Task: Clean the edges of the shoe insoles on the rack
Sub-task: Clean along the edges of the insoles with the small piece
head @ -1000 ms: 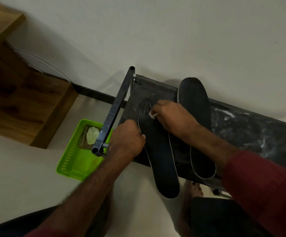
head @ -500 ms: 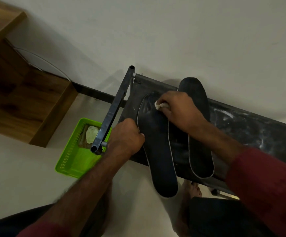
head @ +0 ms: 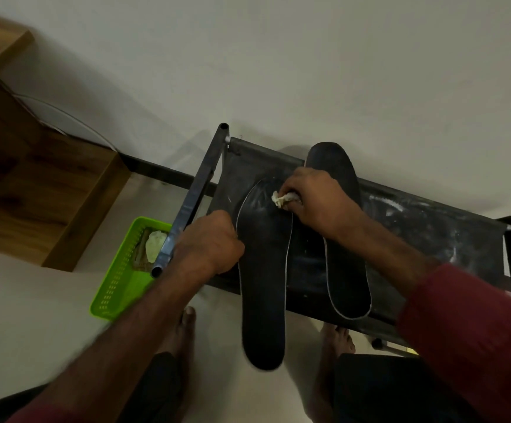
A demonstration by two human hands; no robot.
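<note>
Two black shoe insoles lie on top of a dark rack (head: pixel 425 227) against the wall. The left insole (head: pixel 263 270) sticks out past the rack's front edge; the right insole (head: pixel 345 270) lies beside it, toe toward the wall. My left hand (head: pixel 208 242) presses on the left insole's left edge at mid-length. My right hand (head: pixel 315 199) holds a small pale wad of cloth (head: pixel 280 199) against the toe end of the left insole, near its right edge.
A green plastic basket (head: pixel 117 288) with a pale object inside stands on the floor left of the rack. A wooden cabinet (head: pixel 34 184) stands further left. My bare feet are on the floor under the rack's front edge. The rack's surface has whitish smears.
My right hand with the cloth has shifted along the toe of the left insole, from its left side toward its right edge. My left hand has stayed on the insole's left edge.
</note>
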